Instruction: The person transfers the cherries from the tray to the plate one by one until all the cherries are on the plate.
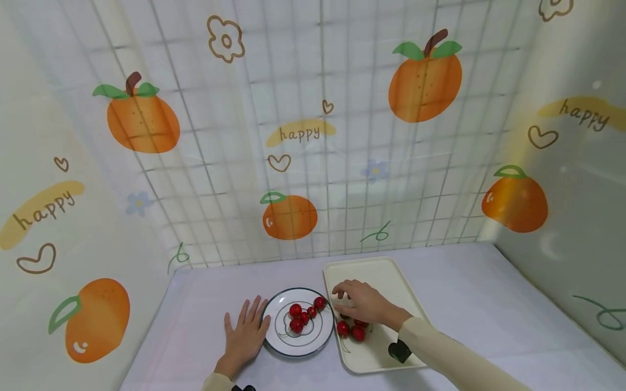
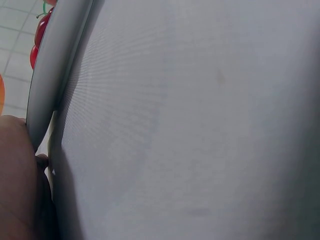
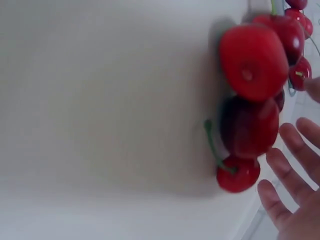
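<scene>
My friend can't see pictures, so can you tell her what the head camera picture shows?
A person's right hand reaches into a cream tray above a few red cherries, fingers loosely bent. The left hand lies flat on the pale table, touching the rim of a round white plate holding more cherries. Behind is a wall covering printed with oranges.

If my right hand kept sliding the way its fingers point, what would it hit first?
The right hand lies on the cream tray, fingers toward the white plate. It would probably meet the tray's left rim first, then the plate's nearest cherry; depth is uncertain.
</scene>
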`<state>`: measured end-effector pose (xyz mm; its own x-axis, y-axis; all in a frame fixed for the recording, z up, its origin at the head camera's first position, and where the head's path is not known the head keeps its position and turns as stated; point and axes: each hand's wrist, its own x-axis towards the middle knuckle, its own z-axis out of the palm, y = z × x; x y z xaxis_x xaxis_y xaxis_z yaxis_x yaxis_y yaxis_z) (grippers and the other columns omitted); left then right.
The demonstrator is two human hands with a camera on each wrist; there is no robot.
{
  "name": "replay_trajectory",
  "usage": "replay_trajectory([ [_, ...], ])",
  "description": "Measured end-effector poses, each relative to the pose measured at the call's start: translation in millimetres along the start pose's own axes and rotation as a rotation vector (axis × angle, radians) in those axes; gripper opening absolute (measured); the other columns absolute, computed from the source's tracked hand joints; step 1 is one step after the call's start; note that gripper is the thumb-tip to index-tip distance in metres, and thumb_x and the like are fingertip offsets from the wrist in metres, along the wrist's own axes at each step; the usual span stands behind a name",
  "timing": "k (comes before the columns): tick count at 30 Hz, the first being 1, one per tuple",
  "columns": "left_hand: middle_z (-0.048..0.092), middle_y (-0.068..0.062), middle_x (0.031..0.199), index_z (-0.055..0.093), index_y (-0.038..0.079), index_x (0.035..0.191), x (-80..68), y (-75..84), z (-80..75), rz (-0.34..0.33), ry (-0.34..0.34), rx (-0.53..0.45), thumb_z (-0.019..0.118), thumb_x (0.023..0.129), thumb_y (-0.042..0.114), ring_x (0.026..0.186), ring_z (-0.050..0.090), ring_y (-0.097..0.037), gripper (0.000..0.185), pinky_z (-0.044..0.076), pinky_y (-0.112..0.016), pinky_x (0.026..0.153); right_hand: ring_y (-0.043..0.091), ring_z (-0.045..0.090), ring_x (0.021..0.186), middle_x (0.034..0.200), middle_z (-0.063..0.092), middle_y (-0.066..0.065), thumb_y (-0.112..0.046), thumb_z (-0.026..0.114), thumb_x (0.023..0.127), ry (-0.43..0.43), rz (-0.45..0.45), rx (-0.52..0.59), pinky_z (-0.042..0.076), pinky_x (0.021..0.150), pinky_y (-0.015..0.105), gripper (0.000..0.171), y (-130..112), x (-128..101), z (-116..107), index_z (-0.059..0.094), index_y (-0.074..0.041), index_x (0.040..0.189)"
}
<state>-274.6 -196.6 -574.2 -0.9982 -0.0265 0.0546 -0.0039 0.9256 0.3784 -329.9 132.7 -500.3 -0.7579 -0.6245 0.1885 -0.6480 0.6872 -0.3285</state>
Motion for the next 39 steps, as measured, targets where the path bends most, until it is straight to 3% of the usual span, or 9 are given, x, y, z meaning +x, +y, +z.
replay_trajectory([
  [8,0.027,-0.001,0.173,0.033,0.024,0.162,1.3,-2.2,3.4,-0.003,0.004,0.017,0.034,0.108,0.053,0.163,0.014,-0.032,0.062,-0.006,-0.072,0.124,0.013,0.057,0.089,0.099,0.070,0.000,-0.039,0.070,0.094,-0.010,-0.010,-0.055,0.047,0.076,0.032,0.035,6,-10,-4,0.069,-0.011,0.116],
  [21,0.026,-0.001,0.173,0.034,0.024,0.162,-0.2,-1.5,2.8,-0.009,-0.016,0.011,0.032,0.108,0.055,0.163,0.013,-0.032,0.062,-0.007,-0.074,0.123,0.011,0.056,0.090,0.099,0.069,-0.004,-0.033,0.072,0.094,-0.019,-0.039,-0.076,0.047,0.078,0.034,0.019,9,-16,1,0.072,-0.018,0.105],
  [27,0.026,-0.001,0.173,0.033,0.024,0.162,0.1,-1.4,1.2,-0.007,-0.012,0.012,0.034,0.108,0.054,0.163,0.013,-0.032,0.062,-0.008,-0.073,0.124,0.012,0.056,0.089,0.092,0.068,-0.007,-0.027,0.074,0.092,0.004,-0.054,-0.105,0.047,0.076,0.033,0.008,14,-12,4,0.073,-0.021,0.097],
  [39,0.029,-0.002,0.172,0.036,0.023,0.161,-0.6,-1.1,-0.4,0.004,0.005,0.000,0.035,0.107,0.053,0.162,0.016,-0.033,0.061,-0.006,-0.073,0.124,0.015,0.058,0.091,0.099,0.070,-0.003,-0.020,0.077,0.090,0.065,-0.004,-0.135,0.055,0.082,0.036,0.014,14,-4,9,0.074,-0.016,0.104],
])
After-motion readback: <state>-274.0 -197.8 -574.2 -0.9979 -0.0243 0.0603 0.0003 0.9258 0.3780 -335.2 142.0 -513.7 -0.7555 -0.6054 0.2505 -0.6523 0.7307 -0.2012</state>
